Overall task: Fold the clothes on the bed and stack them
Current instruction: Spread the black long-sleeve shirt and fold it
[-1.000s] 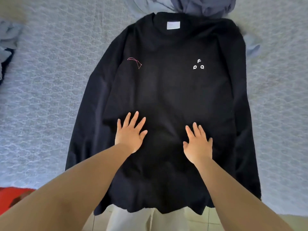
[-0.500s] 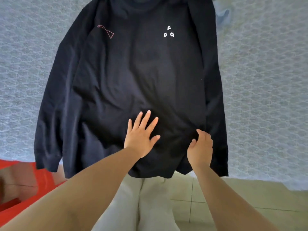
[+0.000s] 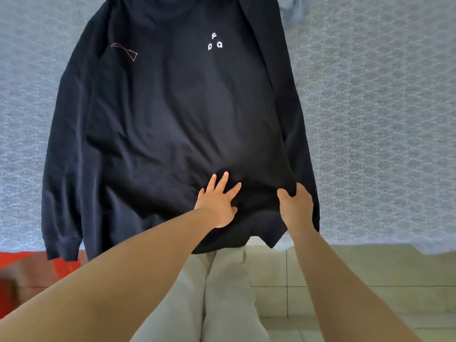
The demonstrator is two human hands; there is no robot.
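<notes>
The bed [image 3: 385, 124] has the sweatshirt [image 3: 172, 124] spread flat on it, hem hanging off the near edge. Left hand [image 3: 218, 201] presses flat on it, fingers spread; right hand [image 3: 296, 206] grips fabric near the hem.

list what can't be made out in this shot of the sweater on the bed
Head view, the only one:
- The sweater collar: cut off by the top edge.
- Right hand fingertips: curled into the fabric near the hem, hidden by the hand itself.
- Pale blue cloth at the top: mostly out of frame, so its kind is unclear.
- Red thing at lower left: blurred, partly hidden by the left arm.
</notes>
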